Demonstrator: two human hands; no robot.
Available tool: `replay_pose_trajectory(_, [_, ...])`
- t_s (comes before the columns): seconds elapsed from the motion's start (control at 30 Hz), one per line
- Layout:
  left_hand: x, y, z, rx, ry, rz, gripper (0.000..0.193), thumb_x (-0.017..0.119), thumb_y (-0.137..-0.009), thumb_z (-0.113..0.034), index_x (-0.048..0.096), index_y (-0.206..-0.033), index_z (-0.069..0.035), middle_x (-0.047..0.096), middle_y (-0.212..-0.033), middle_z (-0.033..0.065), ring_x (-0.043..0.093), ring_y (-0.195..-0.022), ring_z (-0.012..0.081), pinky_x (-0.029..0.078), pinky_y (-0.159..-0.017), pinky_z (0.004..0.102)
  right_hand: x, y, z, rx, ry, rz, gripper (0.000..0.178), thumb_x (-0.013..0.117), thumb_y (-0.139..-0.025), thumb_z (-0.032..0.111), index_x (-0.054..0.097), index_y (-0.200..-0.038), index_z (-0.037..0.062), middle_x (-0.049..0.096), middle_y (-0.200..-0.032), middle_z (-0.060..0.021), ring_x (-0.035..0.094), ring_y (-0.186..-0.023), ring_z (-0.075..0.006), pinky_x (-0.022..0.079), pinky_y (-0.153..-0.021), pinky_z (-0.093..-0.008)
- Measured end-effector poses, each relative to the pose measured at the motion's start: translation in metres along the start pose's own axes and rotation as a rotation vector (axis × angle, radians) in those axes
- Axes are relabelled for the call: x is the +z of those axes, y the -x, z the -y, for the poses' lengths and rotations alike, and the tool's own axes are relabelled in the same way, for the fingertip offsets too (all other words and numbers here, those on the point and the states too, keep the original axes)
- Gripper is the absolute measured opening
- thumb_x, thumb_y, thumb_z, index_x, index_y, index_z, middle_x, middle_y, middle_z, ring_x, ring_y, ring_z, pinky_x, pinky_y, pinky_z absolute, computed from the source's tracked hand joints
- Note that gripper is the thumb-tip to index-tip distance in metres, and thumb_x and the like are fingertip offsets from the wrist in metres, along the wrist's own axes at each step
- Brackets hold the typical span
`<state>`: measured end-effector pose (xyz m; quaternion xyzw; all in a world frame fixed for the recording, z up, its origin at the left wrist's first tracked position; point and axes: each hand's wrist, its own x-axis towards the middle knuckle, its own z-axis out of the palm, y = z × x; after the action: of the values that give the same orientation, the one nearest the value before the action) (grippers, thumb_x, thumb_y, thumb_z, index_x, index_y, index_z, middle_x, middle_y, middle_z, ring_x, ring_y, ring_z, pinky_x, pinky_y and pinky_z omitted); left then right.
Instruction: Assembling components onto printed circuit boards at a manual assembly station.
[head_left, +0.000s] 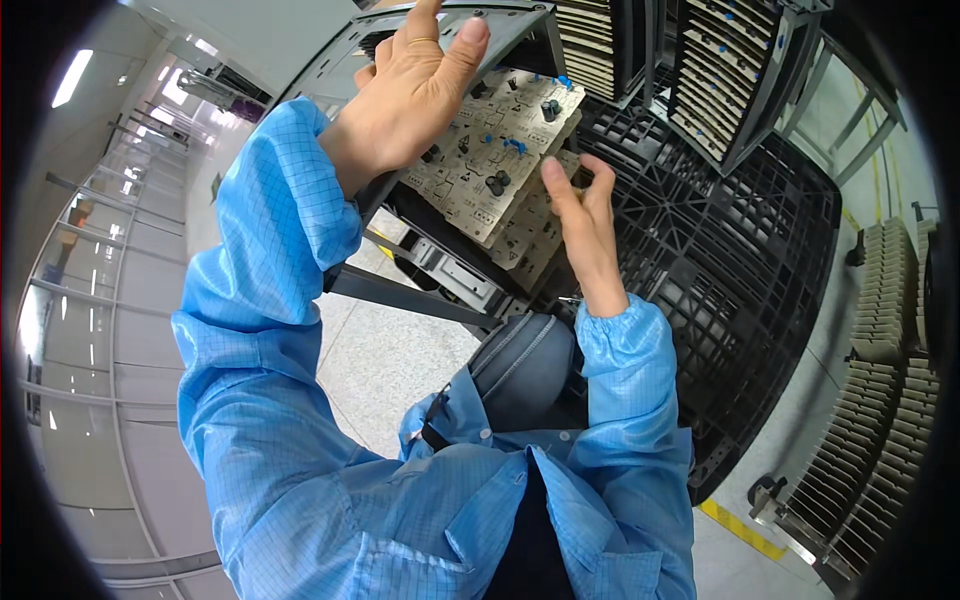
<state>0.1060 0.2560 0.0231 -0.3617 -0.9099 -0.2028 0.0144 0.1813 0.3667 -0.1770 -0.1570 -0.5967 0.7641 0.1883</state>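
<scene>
Beige circuit boards (pixel 465 190) with black capacitors and small blue parts lie in front of me, one partly over another. A lower board (pixel 520 250) shows along the right edge of the upper one. My left hand (pixel 405 100) is raised over the far left side of the boards, fingers stretched and thumb out, with nothing seen in it. At the right edge of the boards is my right hand (pixel 588 225), its thumb and fingers apart. Whether its thumb touches the lower board I cannot tell. Both arms wear blue gridded sleeves.
Black racks (pixel 725 75) filled with stacked boards stand at the far right. A black plastic pallet (pixel 720 290) lies on the floor to my right. Beyond it are slotted beige racks (pixel 870 400) on casters. A dark metal frame (pixel 410 295) runs below the boards.
</scene>
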Motion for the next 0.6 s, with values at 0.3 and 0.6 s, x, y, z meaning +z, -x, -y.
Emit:
replay_pose_trajectory(0.3, [0.032,-0.006,0.032,0.053,-0.084,-0.197,0.064,0.043,-0.093,-0.044,0.028,-0.141,-0.004,0.038,-0.137,0.0198,0.031,-0.129,0.0374,0.018,-0.106,0.0541,-0.004,0.010,0.009,0.189,0.026,-0.200,0.072,0.061,-0.084,0.057,0.033,-0.130,0.0102,0.044,-0.076,-0.0010,0.034,-0.059,-0.0081,0.025,-0.050,-0.0243])
replay_pose_trajectory(0.6, [0.033,0.001,0.023,-0.080,-0.280,-0.137,0.058,0.051,-0.088,-0.038,0.037,-0.137,-0.010,0.033,-0.142,0.0207,0.028,-0.132,0.0392,0.019,-0.106,0.0545,-0.202,0.252,0.063,0.018,0.675,-0.738,0.022,0.066,-0.086,0.027,0.060,-0.096,0.0073,0.052,-0.069,-0.0007,0.048,-0.056,-0.0083,0.036,-0.046,-0.0244])
